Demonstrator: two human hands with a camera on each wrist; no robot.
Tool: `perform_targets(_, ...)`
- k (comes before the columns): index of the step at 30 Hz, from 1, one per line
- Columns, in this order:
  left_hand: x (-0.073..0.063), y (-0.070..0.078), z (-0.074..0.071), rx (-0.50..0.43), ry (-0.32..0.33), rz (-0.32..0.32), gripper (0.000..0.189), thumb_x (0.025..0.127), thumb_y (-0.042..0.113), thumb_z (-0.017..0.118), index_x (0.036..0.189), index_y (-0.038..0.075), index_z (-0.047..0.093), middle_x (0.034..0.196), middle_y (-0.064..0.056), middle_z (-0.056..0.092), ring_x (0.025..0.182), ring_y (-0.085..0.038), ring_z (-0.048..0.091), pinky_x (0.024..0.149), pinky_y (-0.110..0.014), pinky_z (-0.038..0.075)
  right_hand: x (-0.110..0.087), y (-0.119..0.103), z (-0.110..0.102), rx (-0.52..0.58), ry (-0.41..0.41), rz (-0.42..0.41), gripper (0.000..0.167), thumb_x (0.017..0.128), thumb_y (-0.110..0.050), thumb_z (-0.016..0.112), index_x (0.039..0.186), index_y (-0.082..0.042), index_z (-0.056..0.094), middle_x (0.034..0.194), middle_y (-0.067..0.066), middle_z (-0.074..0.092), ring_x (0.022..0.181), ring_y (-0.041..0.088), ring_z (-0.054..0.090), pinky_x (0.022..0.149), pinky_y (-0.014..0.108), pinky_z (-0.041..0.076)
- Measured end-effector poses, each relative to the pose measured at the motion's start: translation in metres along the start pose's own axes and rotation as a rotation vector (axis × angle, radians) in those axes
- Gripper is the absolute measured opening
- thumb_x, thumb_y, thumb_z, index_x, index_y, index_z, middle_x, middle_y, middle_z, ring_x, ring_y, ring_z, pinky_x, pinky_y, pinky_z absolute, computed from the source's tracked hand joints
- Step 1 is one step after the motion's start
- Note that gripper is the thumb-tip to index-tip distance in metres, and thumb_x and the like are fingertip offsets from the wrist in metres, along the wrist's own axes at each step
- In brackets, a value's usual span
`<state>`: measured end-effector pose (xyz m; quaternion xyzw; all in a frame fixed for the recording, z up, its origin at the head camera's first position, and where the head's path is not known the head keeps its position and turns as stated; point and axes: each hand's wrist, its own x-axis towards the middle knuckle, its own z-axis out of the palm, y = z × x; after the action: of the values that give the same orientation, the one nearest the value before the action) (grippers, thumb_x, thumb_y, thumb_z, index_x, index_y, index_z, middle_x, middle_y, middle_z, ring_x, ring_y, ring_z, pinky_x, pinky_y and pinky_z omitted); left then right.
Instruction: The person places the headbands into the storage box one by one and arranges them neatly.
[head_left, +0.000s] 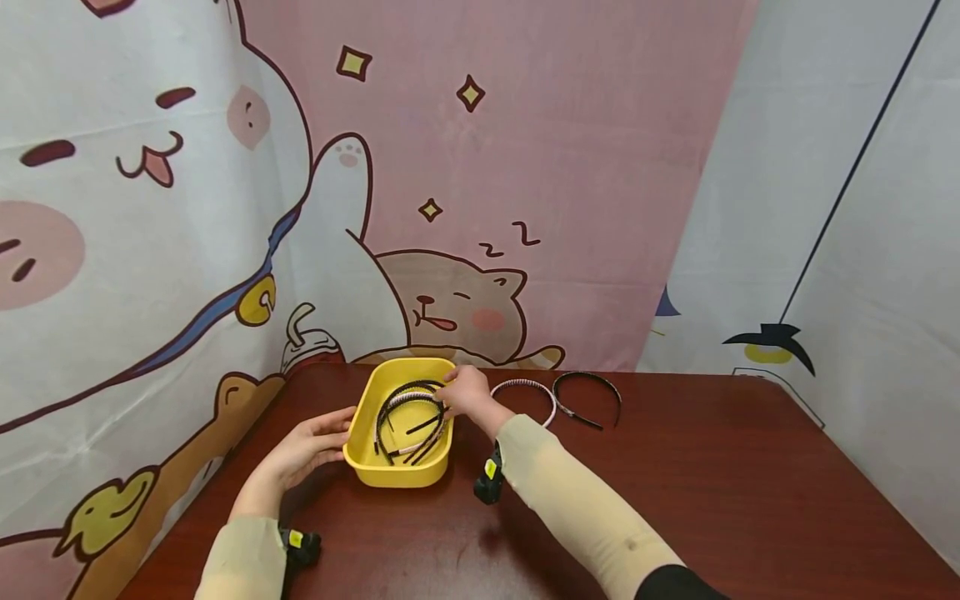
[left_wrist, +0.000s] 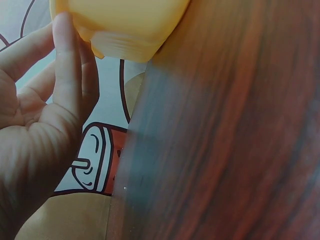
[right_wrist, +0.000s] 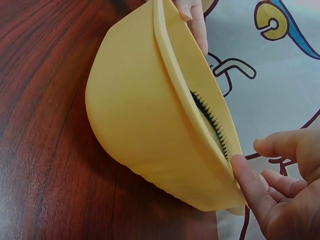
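A yellow plastic basin (head_left: 399,477) stands on the table and holds several headbands (head_left: 384,414), mostly black, with a pale one among them. At its left rim, the fingertips of my left hand (head_left: 303,452) touch the outside; the left wrist view shows these fingers fairly straight against the basin (left_wrist: 120,30). My right hand (head_left: 469,390) is at the far right rim. In the right wrist view a finger of my right hand (right_wrist: 285,195) touches the rim, with the thumb apart from it. A black toothed headband (right_wrist: 210,120) shows inside the basin there.
On the table (head_left: 675,483), right of the basin, lie a white headband (head_left: 525,382) and a black headband (head_left: 588,374), side by side near the back edge. Behind the table hangs a cartoon-printed cloth (head_left: 570,192), also covering the left side.
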<state>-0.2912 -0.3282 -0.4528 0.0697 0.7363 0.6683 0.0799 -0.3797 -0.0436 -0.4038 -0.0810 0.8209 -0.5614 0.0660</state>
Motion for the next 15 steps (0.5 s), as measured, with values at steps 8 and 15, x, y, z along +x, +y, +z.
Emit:
perform_targets(8,0.0004,-0.0005,0.0006,-0.016,0.002,0.006,0.063,0.095,0.005,0.06,0.15,-0.003,0.029,0.121,-0.018,0.051,0.092,-0.017,0.063,0.079,-0.029,0.055,-0.0031,-0.0007,-0.0033,0.004,-0.016,-0.022,0.032,0.078,-0.001,0.075,0.104,0.008,0.06,0.073,0.013,0.058,0.069,0.036,0.068,0.062,0.044,0.058)
perform_targets(15,0.001,-0.0009,0.0003,-0.016,-0.004,0.007,0.063,0.096,0.005,0.059,0.15,-0.003,0.028,0.122,-0.02,0.05,0.093,-0.018,0.063,0.08,-0.03,0.055,-0.0017,-0.0018,-0.0082,0.0,-0.01,-0.025,0.031,0.079,-0.003,0.076,0.104,0.008,0.063,0.076,0.016,0.06,0.059,0.028,0.065,0.064,0.045,0.058)
